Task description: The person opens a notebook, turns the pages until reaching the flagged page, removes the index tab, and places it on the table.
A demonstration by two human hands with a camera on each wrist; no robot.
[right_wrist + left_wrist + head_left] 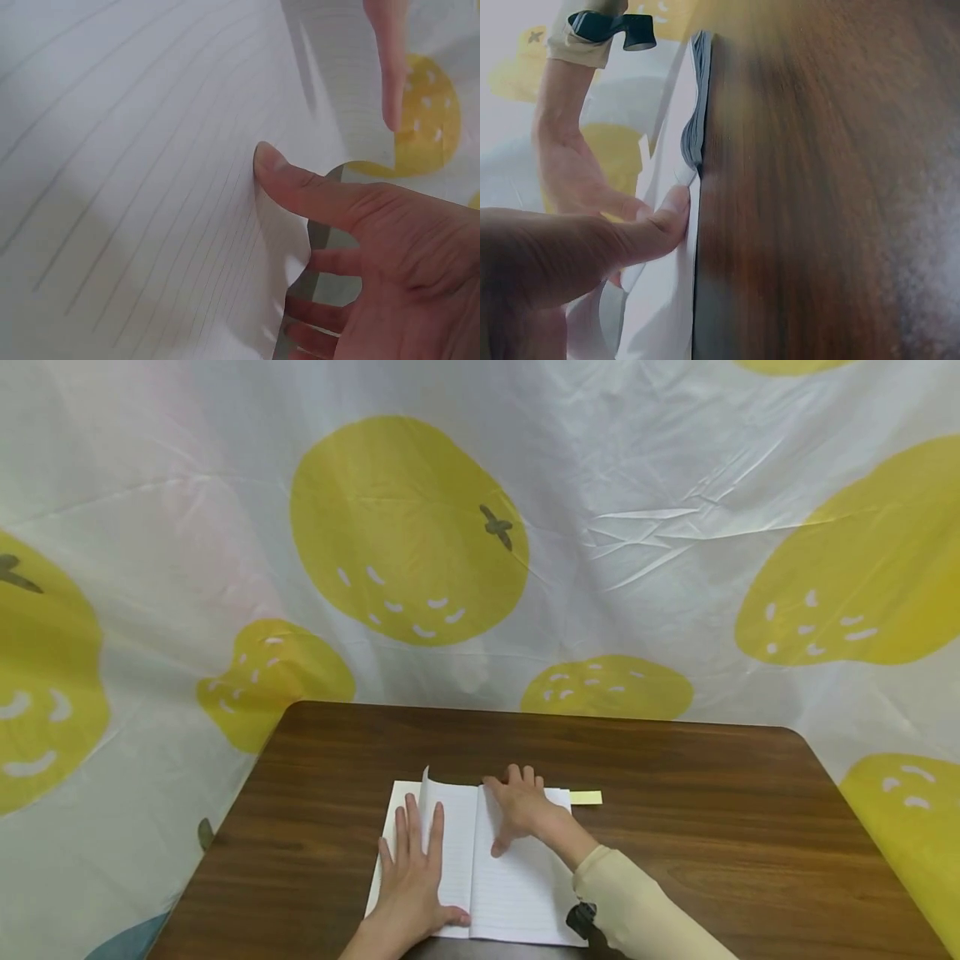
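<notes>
Lying open on the counter (675, 827), the notebook (517, 893) has one page raised. Left hand (412, 881) presses flat on the notebook's left page; right hand (521, 806) pinches its right page's edge, beside the yellow note (586, 797). Page-turning seems midway.

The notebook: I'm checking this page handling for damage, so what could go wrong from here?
The right hand pinches a lined page, thumb on top and fingers beneath, so a quick pull might crease or tear it near the spine. One leaf stands upright by the left hand, which lies flat on the notebook; it could flop over and lose the place. The yellow sticky note beside the notebook's far corner might get knocked away.
</notes>
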